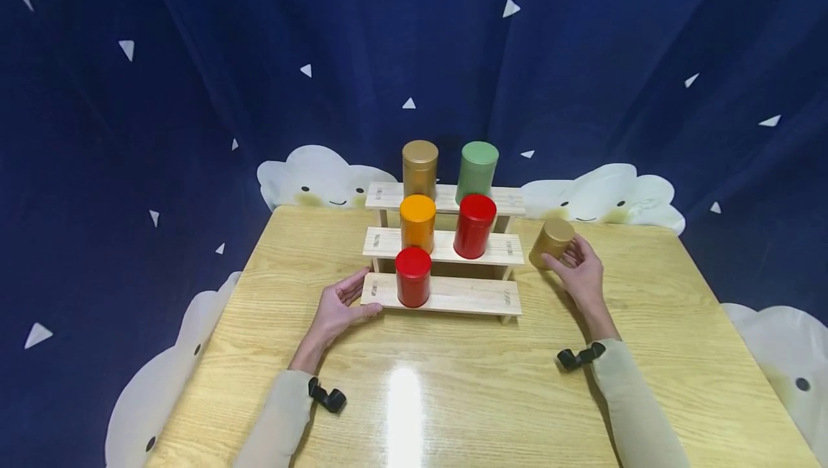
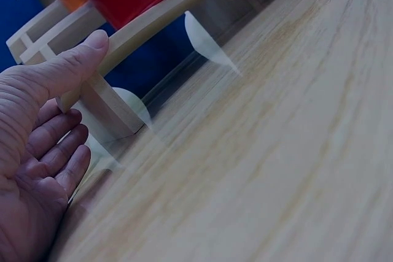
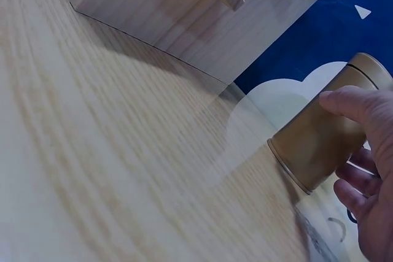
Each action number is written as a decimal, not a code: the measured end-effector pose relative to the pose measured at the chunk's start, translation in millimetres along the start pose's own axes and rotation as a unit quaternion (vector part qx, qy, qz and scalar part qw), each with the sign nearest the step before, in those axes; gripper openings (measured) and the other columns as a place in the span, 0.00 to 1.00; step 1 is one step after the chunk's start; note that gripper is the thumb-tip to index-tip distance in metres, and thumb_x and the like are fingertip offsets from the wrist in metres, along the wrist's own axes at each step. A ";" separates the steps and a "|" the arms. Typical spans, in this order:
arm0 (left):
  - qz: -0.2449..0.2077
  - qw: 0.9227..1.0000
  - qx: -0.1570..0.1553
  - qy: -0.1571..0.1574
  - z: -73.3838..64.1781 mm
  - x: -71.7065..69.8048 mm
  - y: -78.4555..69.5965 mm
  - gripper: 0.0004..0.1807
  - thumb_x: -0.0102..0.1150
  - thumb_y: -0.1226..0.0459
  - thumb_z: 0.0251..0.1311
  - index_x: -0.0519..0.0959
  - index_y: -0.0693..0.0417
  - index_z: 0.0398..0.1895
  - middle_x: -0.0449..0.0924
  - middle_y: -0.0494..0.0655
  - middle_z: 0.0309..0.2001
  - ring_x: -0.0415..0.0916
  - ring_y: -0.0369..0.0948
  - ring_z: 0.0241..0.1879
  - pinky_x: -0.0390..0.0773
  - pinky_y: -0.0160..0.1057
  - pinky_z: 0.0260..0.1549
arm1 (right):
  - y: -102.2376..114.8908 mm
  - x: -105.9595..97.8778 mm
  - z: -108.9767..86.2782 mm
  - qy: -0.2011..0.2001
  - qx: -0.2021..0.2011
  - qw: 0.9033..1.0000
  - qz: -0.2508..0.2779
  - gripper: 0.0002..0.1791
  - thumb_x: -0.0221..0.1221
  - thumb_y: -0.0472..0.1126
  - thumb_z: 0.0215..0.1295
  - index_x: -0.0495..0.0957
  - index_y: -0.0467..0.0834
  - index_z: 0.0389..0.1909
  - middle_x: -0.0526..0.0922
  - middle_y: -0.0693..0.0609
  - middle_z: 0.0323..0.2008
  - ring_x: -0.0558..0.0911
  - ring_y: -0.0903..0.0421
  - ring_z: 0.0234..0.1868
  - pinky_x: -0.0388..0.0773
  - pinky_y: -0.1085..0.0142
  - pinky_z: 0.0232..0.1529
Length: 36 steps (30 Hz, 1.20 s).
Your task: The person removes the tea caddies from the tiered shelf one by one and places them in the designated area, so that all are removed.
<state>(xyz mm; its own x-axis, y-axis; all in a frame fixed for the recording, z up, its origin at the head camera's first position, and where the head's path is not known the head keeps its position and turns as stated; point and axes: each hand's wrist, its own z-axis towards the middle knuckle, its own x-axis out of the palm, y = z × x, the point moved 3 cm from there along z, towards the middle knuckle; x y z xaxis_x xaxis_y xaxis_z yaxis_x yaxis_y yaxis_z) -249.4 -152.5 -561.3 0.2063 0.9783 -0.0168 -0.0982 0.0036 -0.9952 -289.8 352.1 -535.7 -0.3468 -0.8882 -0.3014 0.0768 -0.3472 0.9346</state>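
Note:
A three-step wooden rack [image 1: 466, 295] stands on the table. My left hand [image 1: 339, 308] holds the left end of its lowest step, thumb at the front edge and fingers round the side. In the left wrist view, the thumb [image 2: 73, 65] lies against the board. To the right of the rack, my right hand [image 1: 582, 274] grips a gold tin [image 1: 551, 244] between thumb and fingers. The right wrist view shows this tin [image 3: 325, 130] tilted, its base close over the table. A red tin [image 1: 412, 277] stands on the lowest step, left of its middle.
On the middle step are an orange tin [image 1: 417, 222] and another red tin [image 1: 475, 226]. The top step bears a second gold tin [image 1: 420, 170] and a green tin [image 1: 477, 172]. Behind the wooden table [image 1: 491, 389] hangs a dark blue curtain [image 1: 362, 29] with white clouds.

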 end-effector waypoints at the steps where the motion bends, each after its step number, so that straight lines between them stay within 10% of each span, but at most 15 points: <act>1: -0.001 1.000 0.000 0.000 0.3 0.0 -0.4 0.45 0.80 0.76 0.49 0.72 0.62 0.73 0.74 0.58 0.71 0.70 0.54 0.72 0.72 0.38 0.70 | 0.5 -0.8 -0.7 -0.001 0.000 1.000 0.006 0.47 0.75 0.37 0.61 0.63 0.40 0.78 0.75 0.36 0.67 0.77 0.48 0.64 0.76 0.58 0.70; 16: 0.006 1.000 -0.001 -0.005 2.4 -0.2 -2.0 0.45 0.81 0.73 0.49 0.72 0.60 0.74 0.74 0.56 0.71 0.70 0.52 0.72 0.72 0.37 0.71 | 29.4 -11.2 -30.8 -0.011 -0.025 0.996 0.080 0.39 0.70 0.25 0.61 0.65 0.27 0.72 0.74 0.28 0.67 0.79 0.41 0.63 0.80 0.63 0.66; 26: 0.003 1.000 0.009 0.003 0.9 1.5 -2.3 0.45 0.80 0.74 0.49 0.71 0.64 0.73 0.73 0.59 0.71 0.70 0.55 0.72 0.73 0.30 0.67 | 14.9 -9.6 -42.4 -0.046 -0.068 0.987 0.136 0.33 0.70 0.20 0.57 0.73 0.30 0.65 0.85 0.45 0.53 0.84 0.53 0.54 0.83 0.71 0.56; 36: 0.001 1.000 0.005 0.000 1.5 1.2 -0.9 0.46 0.80 0.76 0.49 0.70 0.65 0.74 0.72 0.61 0.72 0.69 0.56 0.72 0.73 0.29 0.67 | 42.2 2.7 -54.6 -0.016 -0.119 0.985 0.122 0.31 0.67 0.17 0.57 0.71 0.22 0.63 0.81 0.26 0.53 0.85 0.51 0.51 0.83 0.73 0.54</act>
<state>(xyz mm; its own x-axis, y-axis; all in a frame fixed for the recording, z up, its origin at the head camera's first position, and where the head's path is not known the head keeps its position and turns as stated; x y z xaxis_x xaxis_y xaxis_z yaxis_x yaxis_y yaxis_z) -250.5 -151.1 -560.3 0.2065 0.9782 -0.0197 -0.1081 0.0028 -0.9941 -236.5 318.6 -507.3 -0.3205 -0.9451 -0.0633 0.3773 -0.1887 0.9066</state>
